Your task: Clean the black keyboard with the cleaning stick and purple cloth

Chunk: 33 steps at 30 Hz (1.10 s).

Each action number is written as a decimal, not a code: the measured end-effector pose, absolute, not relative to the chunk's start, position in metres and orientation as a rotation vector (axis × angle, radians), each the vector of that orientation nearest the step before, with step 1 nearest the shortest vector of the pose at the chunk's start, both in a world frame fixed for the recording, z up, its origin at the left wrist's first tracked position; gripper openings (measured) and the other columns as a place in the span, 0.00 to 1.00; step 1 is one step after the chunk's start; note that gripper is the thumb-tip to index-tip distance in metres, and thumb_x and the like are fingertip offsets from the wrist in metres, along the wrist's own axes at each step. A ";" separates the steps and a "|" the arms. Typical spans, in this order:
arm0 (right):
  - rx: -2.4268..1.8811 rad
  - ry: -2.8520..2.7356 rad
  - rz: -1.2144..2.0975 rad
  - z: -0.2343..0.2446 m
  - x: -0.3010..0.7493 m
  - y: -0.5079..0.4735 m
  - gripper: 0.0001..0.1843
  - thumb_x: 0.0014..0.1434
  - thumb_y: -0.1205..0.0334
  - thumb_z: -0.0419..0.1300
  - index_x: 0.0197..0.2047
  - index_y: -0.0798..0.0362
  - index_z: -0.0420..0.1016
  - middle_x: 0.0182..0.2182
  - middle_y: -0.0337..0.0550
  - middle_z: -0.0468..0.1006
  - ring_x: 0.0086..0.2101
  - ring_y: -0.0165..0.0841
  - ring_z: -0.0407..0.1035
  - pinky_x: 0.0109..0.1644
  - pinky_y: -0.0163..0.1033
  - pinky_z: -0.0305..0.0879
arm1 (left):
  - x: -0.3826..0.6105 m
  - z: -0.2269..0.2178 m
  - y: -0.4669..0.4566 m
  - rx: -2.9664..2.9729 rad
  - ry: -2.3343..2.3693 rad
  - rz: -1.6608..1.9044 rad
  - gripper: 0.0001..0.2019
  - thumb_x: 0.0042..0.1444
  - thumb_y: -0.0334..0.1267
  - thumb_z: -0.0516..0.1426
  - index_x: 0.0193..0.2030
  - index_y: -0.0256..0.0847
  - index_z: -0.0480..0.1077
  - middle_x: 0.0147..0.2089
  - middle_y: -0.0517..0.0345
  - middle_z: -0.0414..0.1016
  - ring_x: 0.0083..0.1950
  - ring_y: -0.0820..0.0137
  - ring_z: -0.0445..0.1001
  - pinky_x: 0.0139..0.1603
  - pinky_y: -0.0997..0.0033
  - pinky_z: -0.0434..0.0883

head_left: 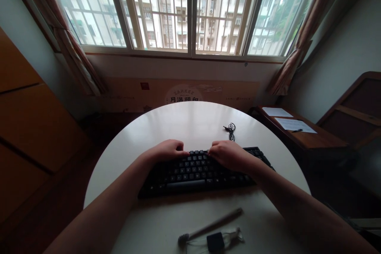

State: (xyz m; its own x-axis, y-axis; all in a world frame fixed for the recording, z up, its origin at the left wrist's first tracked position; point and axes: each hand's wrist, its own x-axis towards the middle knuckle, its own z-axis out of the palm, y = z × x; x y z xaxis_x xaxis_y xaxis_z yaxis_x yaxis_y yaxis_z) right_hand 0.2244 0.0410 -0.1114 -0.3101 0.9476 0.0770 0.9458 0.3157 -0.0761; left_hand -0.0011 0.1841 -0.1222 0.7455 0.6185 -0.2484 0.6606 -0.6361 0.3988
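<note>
A black keyboard [190,174] lies on the round white table [119,158], its keys facing up. My left hand [166,151] is closed at the keyboard's far left part, fingers curled and the thumb along the top row of keys. Over the top right part of the keys, my right hand [228,154] is also closed, its fingertips bent down at the far edge. Both hands touch the keyboard; the undersides of the fingers are hidden. Behind the right hand, a thin black cable [230,129] lies bundled on the table.
Near me on the table lie a slim brush [214,224] and a small dark square piece [215,242] with clear plastic and thin wires, blurred. To the right, a wooden side table [321,139] bears paper sheets [294,124] and a pen [297,130]. A barred window stands ahead.
</note>
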 end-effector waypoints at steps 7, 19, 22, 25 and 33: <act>-1.877 -2.460 -0.009 -0.105 0.229 0.037 0.14 0.64 0.63 0.52 0.35 0.52 0.79 0.36 0.43 0.78 0.34 0.33 0.72 0.35 0.34 0.57 | -0.001 -0.120 0.182 2.488 0.980 -0.135 0.23 0.52 0.63 0.53 0.33 0.42 0.69 0.37 0.55 0.76 0.38 0.62 0.72 0.32 0.69 0.63; -2.008 -2.425 0.029 -0.098 0.253 0.032 0.13 0.62 0.63 0.54 0.33 0.53 0.80 0.34 0.47 0.80 0.35 0.36 0.73 0.37 0.35 0.60 | -0.002 -0.115 0.179 2.524 0.967 -0.210 0.22 0.54 0.61 0.52 0.33 0.43 0.68 0.38 0.55 0.76 0.38 0.62 0.71 0.32 0.69 0.63; -2.047 -2.411 0.079 -0.097 0.262 0.033 0.12 0.61 0.62 0.55 0.34 0.52 0.81 0.33 0.47 0.80 0.35 0.36 0.73 0.37 0.35 0.60 | -0.002 -0.115 0.180 2.511 0.969 -0.204 0.22 0.54 0.61 0.52 0.32 0.42 0.67 0.38 0.55 0.76 0.38 0.63 0.71 0.32 0.70 0.63; -2.031 -2.415 0.076 -0.097 0.267 0.034 0.13 0.61 0.61 0.55 0.33 0.52 0.81 0.33 0.46 0.80 0.36 0.37 0.73 0.38 0.35 0.60 | -0.001 -0.116 0.180 2.494 0.979 -0.200 0.22 0.53 0.62 0.52 0.32 0.42 0.67 0.37 0.56 0.75 0.38 0.63 0.71 0.32 0.69 0.62; -1.938 -2.435 0.021 -0.104 0.246 0.037 0.14 0.63 0.62 0.53 0.34 0.53 0.79 0.35 0.46 0.80 0.35 0.36 0.72 0.38 0.36 0.60 | -0.001 -0.119 0.182 2.488 0.985 -0.179 0.23 0.52 0.62 0.52 0.32 0.42 0.67 0.37 0.55 0.75 0.37 0.64 0.71 0.31 0.69 0.62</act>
State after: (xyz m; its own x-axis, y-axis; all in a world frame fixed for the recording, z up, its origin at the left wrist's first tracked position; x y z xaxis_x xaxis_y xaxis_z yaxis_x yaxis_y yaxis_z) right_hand 0.2464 0.0373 -0.1044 -0.2241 0.9745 0.0145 0.9741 0.2244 -0.0291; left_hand -0.0012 0.1818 -0.1187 0.7357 0.6165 -0.2805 0.6758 -0.6406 0.3646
